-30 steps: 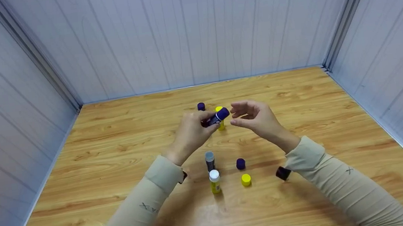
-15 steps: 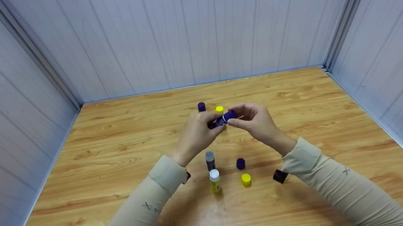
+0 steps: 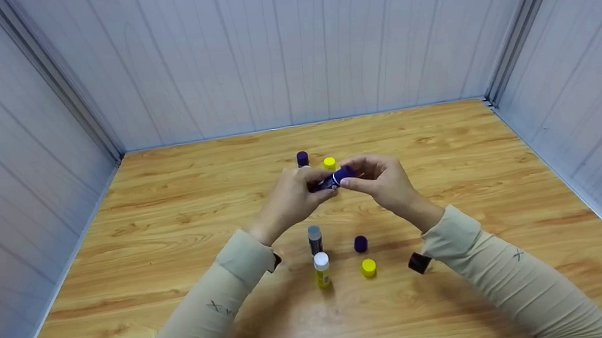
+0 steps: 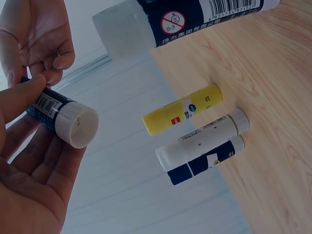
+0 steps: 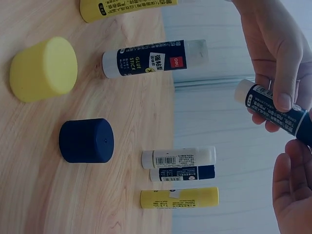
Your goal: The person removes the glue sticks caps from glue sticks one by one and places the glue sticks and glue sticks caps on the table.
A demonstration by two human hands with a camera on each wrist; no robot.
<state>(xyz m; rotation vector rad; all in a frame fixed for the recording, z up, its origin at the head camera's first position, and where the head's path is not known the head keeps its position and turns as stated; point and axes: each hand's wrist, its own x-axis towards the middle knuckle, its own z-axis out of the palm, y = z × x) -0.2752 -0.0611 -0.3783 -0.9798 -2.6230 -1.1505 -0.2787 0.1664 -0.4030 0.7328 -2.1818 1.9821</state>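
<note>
My left hand (image 3: 292, 195) grips a navy glue stick (image 3: 327, 183) round its body, above the wooden table. It is tilted, its white base (image 4: 78, 126) toward the left wrist camera. On the navy cap (image 3: 344, 173) at its other end, my right hand (image 3: 386, 182) has thumb and fingers pinched. Nearer me stand an uncapped navy glue stick (image 3: 315, 239) and an uncapped yellow glue stick (image 3: 322, 273). Right of them are a loose navy cap (image 3: 361, 244) and a yellow cap (image 3: 368, 267).
Behind the hands stand a yellow glue stick (image 5: 180, 197), a white one (image 5: 178, 157) and a capped navy one (image 5: 183, 173), partly hidden in the head view. Pale panel walls (image 3: 300, 51) close off the wooden table (image 3: 172, 221) at back and sides.
My right hand has moved left and taken hold of the navy cap. My left hand has brought the glue stick slightly to the right. The standing glue sticks and loose caps have stayed put.
</note>
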